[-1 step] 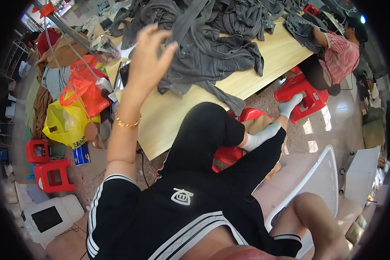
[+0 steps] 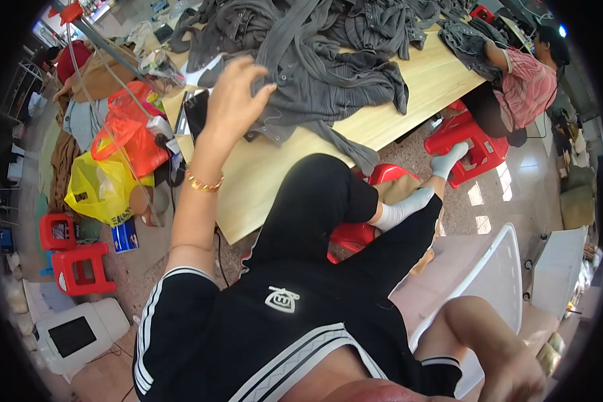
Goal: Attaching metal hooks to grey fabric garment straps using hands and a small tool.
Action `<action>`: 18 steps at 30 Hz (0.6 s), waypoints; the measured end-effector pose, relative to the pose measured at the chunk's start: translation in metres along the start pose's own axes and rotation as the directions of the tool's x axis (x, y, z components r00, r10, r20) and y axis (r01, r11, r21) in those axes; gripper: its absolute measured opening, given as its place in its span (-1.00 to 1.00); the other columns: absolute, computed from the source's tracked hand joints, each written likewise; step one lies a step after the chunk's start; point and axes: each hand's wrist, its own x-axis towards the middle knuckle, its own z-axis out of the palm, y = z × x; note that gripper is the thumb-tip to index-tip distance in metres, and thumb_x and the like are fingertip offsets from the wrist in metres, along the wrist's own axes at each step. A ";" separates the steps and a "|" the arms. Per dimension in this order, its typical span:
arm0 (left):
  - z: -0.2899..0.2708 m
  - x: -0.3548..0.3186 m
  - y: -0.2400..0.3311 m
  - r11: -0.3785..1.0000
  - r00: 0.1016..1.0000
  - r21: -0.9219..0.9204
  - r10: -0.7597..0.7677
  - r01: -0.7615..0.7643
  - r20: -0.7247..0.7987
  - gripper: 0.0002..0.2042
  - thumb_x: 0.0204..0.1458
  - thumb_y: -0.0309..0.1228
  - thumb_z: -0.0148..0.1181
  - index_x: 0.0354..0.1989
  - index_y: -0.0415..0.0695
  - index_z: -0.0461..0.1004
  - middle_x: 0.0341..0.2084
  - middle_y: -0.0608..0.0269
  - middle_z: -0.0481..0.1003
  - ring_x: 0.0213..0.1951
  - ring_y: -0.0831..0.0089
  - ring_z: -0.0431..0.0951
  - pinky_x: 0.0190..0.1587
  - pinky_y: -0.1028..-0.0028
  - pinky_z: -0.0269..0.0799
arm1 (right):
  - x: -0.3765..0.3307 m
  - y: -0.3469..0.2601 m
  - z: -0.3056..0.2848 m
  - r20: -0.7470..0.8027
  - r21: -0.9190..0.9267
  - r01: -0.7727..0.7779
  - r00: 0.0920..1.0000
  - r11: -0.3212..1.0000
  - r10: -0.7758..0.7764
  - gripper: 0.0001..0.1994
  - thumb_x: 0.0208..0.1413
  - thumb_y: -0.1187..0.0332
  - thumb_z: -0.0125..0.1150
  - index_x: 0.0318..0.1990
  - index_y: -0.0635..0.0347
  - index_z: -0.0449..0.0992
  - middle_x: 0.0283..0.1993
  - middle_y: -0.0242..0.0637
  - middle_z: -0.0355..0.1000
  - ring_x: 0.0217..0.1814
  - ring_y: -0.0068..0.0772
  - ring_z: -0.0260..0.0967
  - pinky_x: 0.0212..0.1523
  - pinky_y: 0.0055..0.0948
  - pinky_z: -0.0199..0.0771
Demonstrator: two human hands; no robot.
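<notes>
My left hand is raised over the table's left part, its fingers loosely curved and apart, holding nothing. Behind it lies a pile of dark grey knit garments with metal snaps or buttons, sleeves trailing toward the near edge. Whether the fingertips touch the cloth, I cannot tell. Close beside my left wrist, a black phone lies on the table. My right hand is bent back low at the right edge of the picture, near the white chair, and its fingers are mostly hidden.
The pale wooden table reaches my knees. Red stools stand at left, near yellow and red plastic bags. A co-worker in a striped shirt sits at right, handling grey cloth. A white chair stands at my right.
My left hand has moved slightly down and to the right, showing more of the phone. My right hand has shifted slightly. The garments look unchanged.
</notes>
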 end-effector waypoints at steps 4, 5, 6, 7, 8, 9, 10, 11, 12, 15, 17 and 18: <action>0.044 -0.044 0.001 0.955 0.856 0.100 -0.293 0.278 0.426 -0.63 -0.08 -0.25 0.37 -0.07 -0.08 0.57 0.03 0.12 0.49 0.08 0.09 0.48 0.09 0.20 0.41 | 0.000 -0.014 0.007 -0.009 0.021 -0.061 0.998 0.998 0.062 -0.79 0.27 0.24 0.11 -0.30 0.19 0.41 -0.44 -0.43 0.19 -0.36 -0.61 0.18 -0.44 -0.71 0.11; 0.054 -0.054 0.002 0.944 0.829 0.194 -0.328 0.268 0.453 -0.61 -0.09 -0.24 0.38 -0.06 -0.08 0.56 0.01 0.15 0.49 0.08 0.12 0.48 0.09 0.19 0.41 | -0.011 -0.005 -0.023 -0.058 -0.504 -0.016 0.998 0.864 -0.015 -0.79 0.33 0.22 0.04 -0.20 0.17 0.45 -0.47 -0.42 0.19 -0.45 -0.58 0.10 -0.50 -0.65 0.06; 0.066 -0.060 0.001 0.927 0.812 0.269 -0.363 0.262 0.458 -0.61 -0.07 -0.25 0.36 -0.03 -0.06 0.54 0.00 0.18 0.49 0.08 0.16 0.48 0.09 0.15 0.40 | -0.026 0.011 -0.045 -0.123 -0.634 -0.185 0.983 0.751 0.139 -0.79 0.35 0.28 -0.03 -0.09 0.20 0.45 -0.46 -0.41 0.23 -0.47 -0.61 0.13 -0.46 -0.68 0.15; 0.077 -0.063 -0.004 0.926 0.804 0.271 -0.366 0.263 0.469 -0.61 -0.07 -0.25 0.36 -0.03 -0.06 0.54 0.00 0.18 0.49 0.08 0.16 0.48 0.09 0.15 0.40 | -0.040 0.035 -0.054 -0.286 -0.569 -0.397 0.917 0.720 0.280 -0.77 0.36 0.28 -0.04 -0.07 0.22 0.48 -0.47 -0.42 0.25 -0.51 -0.63 0.12 -0.49 -0.69 0.14; 0.079 -0.069 -0.015 0.924 0.813 0.260 -0.373 0.281 0.447 -0.65 -0.05 -0.28 0.35 -0.06 -0.05 0.56 -0.03 0.18 0.50 0.07 0.16 0.49 0.07 0.16 0.42 | -0.053 0.069 -0.049 -0.426 -0.750 -0.526 0.848 0.402 0.315 -0.76 0.37 0.30 -0.02 -0.06 0.25 0.52 -0.48 -0.42 0.27 -0.55 -0.68 0.09 -0.52 -0.68 0.12; 0.084 -0.070 -0.021 0.931 0.826 0.225 -0.360 0.288 0.433 -0.70 -0.03 -0.30 0.33 -0.09 -0.05 0.57 -0.05 0.17 0.51 0.05 0.15 0.49 0.05 0.18 0.43 | -0.064 0.086 -0.064 -0.372 -0.723 -0.581 0.783 0.375 0.498 -0.75 0.38 0.30 0.00 -0.05 0.27 0.54 -0.48 -0.43 0.30 -0.55 -0.70 0.12 -0.52 -0.69 0.11; 0.082 -0.067 -0.024 0.936 0.843 0.161 -0.353 0.314 0.406 -0.79 0.03 -0.35 0.28 -0.14 -0.04 0.60 -0.11 0.16 0.55 -0.03 0.09 0.54 -0.03 0.16 0.46 | -0.074 0.098 -0.071 -0.298 -0.690 -0.604 0.740 0.400 0.603 -0.73 0.40 0.27 -0.02 -0.08 0.27 0.55 -0.53 -0.46 0.23 -0.60 -0.70 0.06 -0.60 -0.66 -0.07; 0.079 -0.070 -0.028 0.931 0.839 0.168 -0.365 0.324 0.405 -0.79 0.03 -0.35 0.28 -0.14 -0.04 0.60 -0.11 0.16 0.55 -0.03 0.09 0.54 -0.03 0.16 0.46 | -0.085 0.110 -0.076 -0.293 -0.624 -0.675 0.669 0.393 0.683 -0.73 0.40 0.26 0.00 -0.08 0.28 0.55 -0.53 -0.47 0.24 -0.61 -0.72 0.06 -0.60 -0.65 -0.08; 0.077 -0.071 -0.030 0.940 0.870 0.070 -0.336 0.334 0.362 -0.82 0.07 -0.35 0.26 -0.17 -0.08 0.60 -0.20 0.20 0.57 -0.13 0.17 0.57 -0.10 0.24 0.47 | -0.088 0.120 -0.066 -0.356 -0.630 -0.721 0.599 0.289 0.717 -0.74 0.39 0.28 0.02 -0.08 0.30 0.55 -0.51 -0.50 0.25 -0.60 -0.75 0.04 -0.60 -0.66 -0.09; 0.076 -0.067 -0.036 0.782 0.847 -0.374 -0.347 0.498 0.403 -0.82 0.15 -0.32 0.22 -0.20 -0.15 0.59 -0.36 0.33 0.58 -0.33 0.41 0.55 -0.24 0.42 0.44 | -0.100 0.138 -0.064 -0.245 -0.575 -0.790 0.415 0.213 0.876 -0.76 0.33 0.40 0.07 0.01 0.33 0.55 -0.45 -0.58 0.32 -0.45 -0.80 0.15 -0.43 -0.73 0.09; 0.065 -0.055 -0.020 0.357 0.799 -0.716 -0.313 0.600 0.513 -0.79 0.25 -0.29 0.14 -0.21 -0.19 0.57 -0.47 0.52 0.50 -0.45 0.76 0.39 -0.37 0.67 0.28 | -0.101 0.148 -0.054 -0.244 -0.592 -0.788 0.375 0.169 0.894 -0.76 0.29 0.44 0.12 0.03 0.32 0.56 -0.41 -0.60 0.33 -0.41 -0.81 0.16 -0.39 -0.73 0.11; 0.059 -0.049 -0.012 0.358 0.799 -0.715 -0.310 0.600 0.516 -0.79 0.25 -0.29 0.14 -0.21 -0.19 0.57 -0.47 0.52 0.50 -0.45 0.76 0.39 -0.37 0.67 0.28 | -0.100 0.153 -0.046 -0.248 -0.595 -0.786 0.380 0.170 0.891 -0.72 0.24 0.47 0.19 0.07 0.31 0.54 -0.41 -0.59 0.33 -0.39 -0.81 0.18 -0.38 -0.73 0.13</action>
